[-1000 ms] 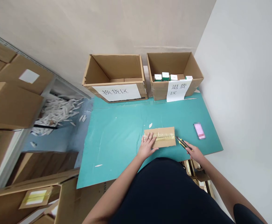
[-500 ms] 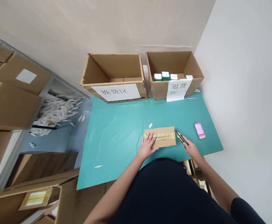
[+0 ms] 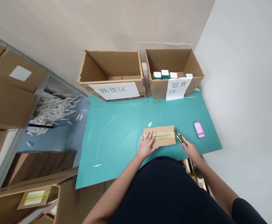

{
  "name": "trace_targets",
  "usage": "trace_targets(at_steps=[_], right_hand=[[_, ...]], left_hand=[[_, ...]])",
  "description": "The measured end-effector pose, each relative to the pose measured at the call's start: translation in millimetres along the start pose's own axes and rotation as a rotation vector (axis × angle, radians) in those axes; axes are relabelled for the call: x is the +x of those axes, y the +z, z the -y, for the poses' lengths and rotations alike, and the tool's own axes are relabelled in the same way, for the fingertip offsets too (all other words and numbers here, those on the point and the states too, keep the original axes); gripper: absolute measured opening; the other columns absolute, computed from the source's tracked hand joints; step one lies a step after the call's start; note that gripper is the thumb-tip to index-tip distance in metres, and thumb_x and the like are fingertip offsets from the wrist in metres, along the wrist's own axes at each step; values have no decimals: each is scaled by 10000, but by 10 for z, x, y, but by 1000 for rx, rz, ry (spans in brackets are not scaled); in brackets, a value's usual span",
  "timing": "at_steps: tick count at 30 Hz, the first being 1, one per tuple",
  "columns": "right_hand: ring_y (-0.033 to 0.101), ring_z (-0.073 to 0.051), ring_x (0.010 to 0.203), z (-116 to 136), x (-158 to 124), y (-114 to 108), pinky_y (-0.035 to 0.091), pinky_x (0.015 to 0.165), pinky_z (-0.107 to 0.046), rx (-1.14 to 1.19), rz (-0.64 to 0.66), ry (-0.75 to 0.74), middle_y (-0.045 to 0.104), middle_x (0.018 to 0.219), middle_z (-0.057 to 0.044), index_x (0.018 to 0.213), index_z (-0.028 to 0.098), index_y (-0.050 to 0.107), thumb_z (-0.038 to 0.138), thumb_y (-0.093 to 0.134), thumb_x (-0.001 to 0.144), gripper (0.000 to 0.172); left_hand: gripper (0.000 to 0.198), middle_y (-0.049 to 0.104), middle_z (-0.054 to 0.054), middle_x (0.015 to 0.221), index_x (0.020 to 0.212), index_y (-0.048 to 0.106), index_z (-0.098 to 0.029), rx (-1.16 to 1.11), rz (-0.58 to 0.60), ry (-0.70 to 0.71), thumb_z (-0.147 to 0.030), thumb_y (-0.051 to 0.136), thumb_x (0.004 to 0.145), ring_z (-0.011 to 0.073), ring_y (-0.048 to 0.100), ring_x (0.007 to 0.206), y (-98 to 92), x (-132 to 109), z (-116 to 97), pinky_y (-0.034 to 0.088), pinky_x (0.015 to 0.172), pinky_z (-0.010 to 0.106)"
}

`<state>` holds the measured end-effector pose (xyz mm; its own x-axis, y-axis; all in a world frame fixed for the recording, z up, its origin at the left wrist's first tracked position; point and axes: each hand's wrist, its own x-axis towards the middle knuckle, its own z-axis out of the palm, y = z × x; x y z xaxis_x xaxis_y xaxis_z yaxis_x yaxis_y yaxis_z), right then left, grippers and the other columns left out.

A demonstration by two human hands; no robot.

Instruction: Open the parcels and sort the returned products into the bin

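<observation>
While the left hand lies open on the taped cardboard parcel (long axis left to right), the right hand grips a utility knife beside its right end.

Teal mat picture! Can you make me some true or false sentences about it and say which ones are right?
1. The left hand rests on the brown cardboard parcel with clear tape: true.
2. The right hand holds red scissors: false, it holds a yellow-and-black utility knife.
3. The open brown cardboard box on the right holds small white-and-green boxes: true.
4. The blurred pink object is inside that box: false, it lies on the flat teal mat.
</observation>
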<state>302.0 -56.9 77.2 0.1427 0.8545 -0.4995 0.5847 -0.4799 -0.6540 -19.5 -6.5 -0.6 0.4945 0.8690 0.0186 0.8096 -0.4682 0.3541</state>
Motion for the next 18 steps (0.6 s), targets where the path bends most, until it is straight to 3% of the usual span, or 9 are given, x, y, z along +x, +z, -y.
trace_targets(at_steps=[18], right_hand=[[477,-88,417,-138,-166,119,355,363,-182,323,65,173,583,683,39,1526,260,455,441,528,914,642]], left_hand=[[664,372,145,1613,1434,533,-224,-15,-5,-25,-562,640,872,361,281,1517,-9,9,-21,179,1234,598]])
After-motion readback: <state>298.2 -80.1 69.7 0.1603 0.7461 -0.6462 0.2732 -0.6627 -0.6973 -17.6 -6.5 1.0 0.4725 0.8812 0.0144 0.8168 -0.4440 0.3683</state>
